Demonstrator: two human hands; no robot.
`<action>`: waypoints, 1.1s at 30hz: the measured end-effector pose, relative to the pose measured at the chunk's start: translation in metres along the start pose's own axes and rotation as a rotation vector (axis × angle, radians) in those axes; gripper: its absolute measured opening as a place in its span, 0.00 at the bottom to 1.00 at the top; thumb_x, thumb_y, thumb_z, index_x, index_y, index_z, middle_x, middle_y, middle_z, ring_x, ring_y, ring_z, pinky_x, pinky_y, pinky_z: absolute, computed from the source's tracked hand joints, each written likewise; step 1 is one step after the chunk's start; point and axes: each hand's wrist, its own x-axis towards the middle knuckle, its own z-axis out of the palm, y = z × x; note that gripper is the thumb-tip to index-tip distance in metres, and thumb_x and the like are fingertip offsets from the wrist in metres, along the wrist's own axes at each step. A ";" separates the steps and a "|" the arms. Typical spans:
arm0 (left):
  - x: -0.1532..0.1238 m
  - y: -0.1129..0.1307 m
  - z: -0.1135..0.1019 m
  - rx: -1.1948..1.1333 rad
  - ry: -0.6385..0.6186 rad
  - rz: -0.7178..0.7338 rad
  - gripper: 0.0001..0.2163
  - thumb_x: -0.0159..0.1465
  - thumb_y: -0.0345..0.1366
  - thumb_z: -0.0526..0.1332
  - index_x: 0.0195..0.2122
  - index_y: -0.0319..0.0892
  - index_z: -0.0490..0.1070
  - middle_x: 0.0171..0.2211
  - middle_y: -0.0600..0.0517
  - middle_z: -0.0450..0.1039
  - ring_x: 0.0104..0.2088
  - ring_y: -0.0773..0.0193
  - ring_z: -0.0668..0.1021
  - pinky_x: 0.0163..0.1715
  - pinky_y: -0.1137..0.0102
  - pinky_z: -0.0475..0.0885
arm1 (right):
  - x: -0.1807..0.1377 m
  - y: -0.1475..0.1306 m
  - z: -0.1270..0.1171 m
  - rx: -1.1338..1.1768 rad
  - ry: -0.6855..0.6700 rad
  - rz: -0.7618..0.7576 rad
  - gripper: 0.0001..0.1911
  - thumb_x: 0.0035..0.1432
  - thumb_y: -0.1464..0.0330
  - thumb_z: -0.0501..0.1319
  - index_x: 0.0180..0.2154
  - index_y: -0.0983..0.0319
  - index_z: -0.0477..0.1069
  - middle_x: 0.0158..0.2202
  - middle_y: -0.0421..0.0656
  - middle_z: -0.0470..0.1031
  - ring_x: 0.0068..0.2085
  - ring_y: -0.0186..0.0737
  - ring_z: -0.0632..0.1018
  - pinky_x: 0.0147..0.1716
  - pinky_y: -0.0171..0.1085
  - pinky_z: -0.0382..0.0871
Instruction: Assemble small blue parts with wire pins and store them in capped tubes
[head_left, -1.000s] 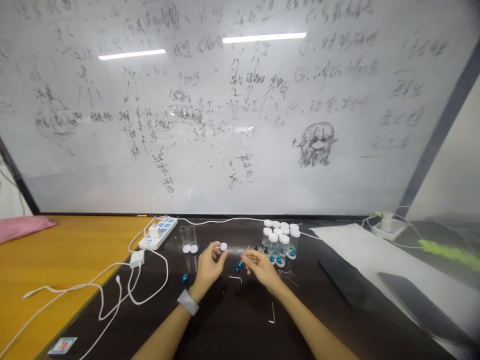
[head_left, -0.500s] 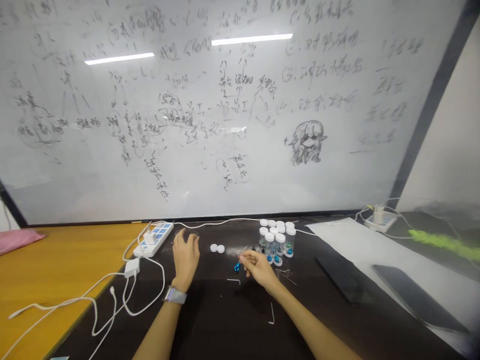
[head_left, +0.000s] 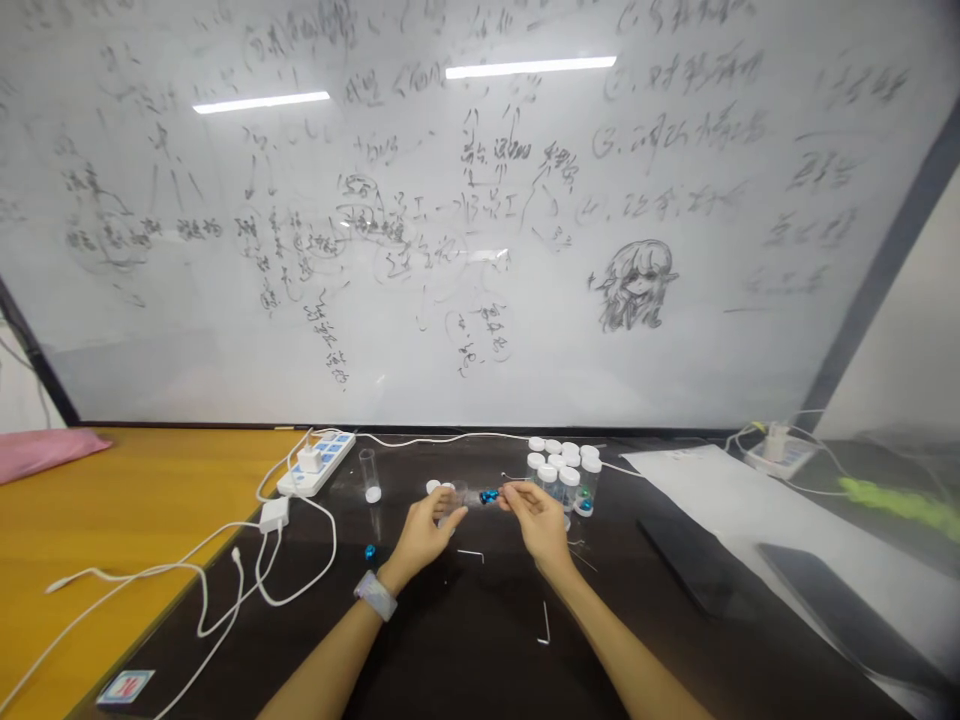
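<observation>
My left hand (head_left: pixel 421 530) is closed on a clear vial (head_left: pixel 456 494) that it holds tilted toward my right hand. My right hand (head_left: pixel 536 515) pinches a small blue piece (head_left: pixel 489 496) right at the vial's mouth. Two white caps (head_left: pixel 439 487) lie just behind my left fingers. One more clear open vial (head_left: pixel 368 474) stands to the left. A cluster of white-capped vials (head_left: pixel 564 470) with blue pieces inside stands behind my right hand. Another blue piece (head_left: pixel 370 552) lies on the dark table (head_left: pixel 465 650) near my left wrist.
Thin bent metal pins (head_left: pixel 545 625) lie near my right forearm. A white power strip (head_left: pixel 319 464) with charger and loose cables (head_left: pixel 195 590) sits left. A paper sheet (head_left: pixel 712 500), dark slabs (head_left: pixel 694 565) and a second power strip (head_left: pixel 776 452) are right. A whiteboard (head_left: pixel 480 250) stands behind.
My left hand went to the two clear vials, took one and brought it back to the middle. My right hand picked the blue piece off the table and raised it to the vial.
</observation>
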 end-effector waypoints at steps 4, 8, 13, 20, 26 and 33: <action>-0.012 0.019 0.003 0.119 -0.028 0.124 0.13 0.63 0.45 0.63 0.47 0.47 0.75 0.38 0.48 0.77 0.39 0.55 0.77 0.46 0.63 0.70 | 0.000 -0.002 0.000 -0.021 0.009 -0.024 0.20 0.53 0.52 0.68 0.35 0.62 0.74 0.33 0.47 0.80 0.36 0.46 0.82 0.41 0.46 0.78; -0.015 0.028 0.001 0.131 -0.020 0.118 0.14 0.63 0.46 0.63 0.48 0.49 0.75 0.36 0.49 0.74 0.35 0.57 0.75 0.43 0.66 0.70 | -0.004 -0.001 0.001 -0.123 -0.064 -0.056 0.19 0.55 0.52 0.66 0.36 0.61 0.72 0.30 0.45 0.78 0.33 0.44 0.80 0.38 0.44 0.78; -0.014 0.028 -0.003 0.166 -0.013 0.104 0.15 0.63 0.47 0.62 0.50 0.51 0.74 0.38 0.49 0.73 0.34 0.58 0.75 0.40 0.68 0.70 | -0.011 0.000 0.001 -0.211 -0.140 -0.113 0.20 0.60 0.54 0.62 0.48 0.59 0.67 0.34 0.45 0.78 0.33 0.43 0.81 0.35 0.42 0.79; -0.014 0.027 -0.004 0.151 0.005 0.101 0.15 0.63 0.45 0.63 0.50 0.52 0.75 0.40 0.49 0.74 0.36 0.58 0.76 0.40 0.68 0.70 | -0.011 -0.003 -0.005 -0.412 -0.157 -0.175 0.19 0.65 0.54 0.56 0.49 0.59 0.72 0.38 0.47 0.80 0.34 0.46 0.82 0.36 0.43 0.78; -0.012 0.018 -0.005 0.254 0.041 0.138 0.14 0.64 0.45 0.62 0.51 0.53 0.74 0.43 0.49 0.74 0.39 0.57 0.77 0.43 0.68 0.70 | -0.011 -0.008 -0.005 -0.508 -0.242 -0.195 0.16 0.64 0.57 0.57 0.43 0.59 0.76 0.36 0.47 0.80 0.31 0.45 0.81 0.31 0.40 0.77; -0.015 0.009 0.000 0.377 -0.004 0.139 0.16 0.65 0.47 0.61 0.53 0.53 0.73 0.48 0.47 0.74 0.47 0.52 0.76 0.50 0.62 0.67 | -0.009 -0.011 -0.007 -0.607 -0.381 -0.212 0.16 0.65 0.59 0.55 0.43 0.59 0.78 0.33 0.46 0.80 0.28 0.43 0.79 0.26 0.37 0.72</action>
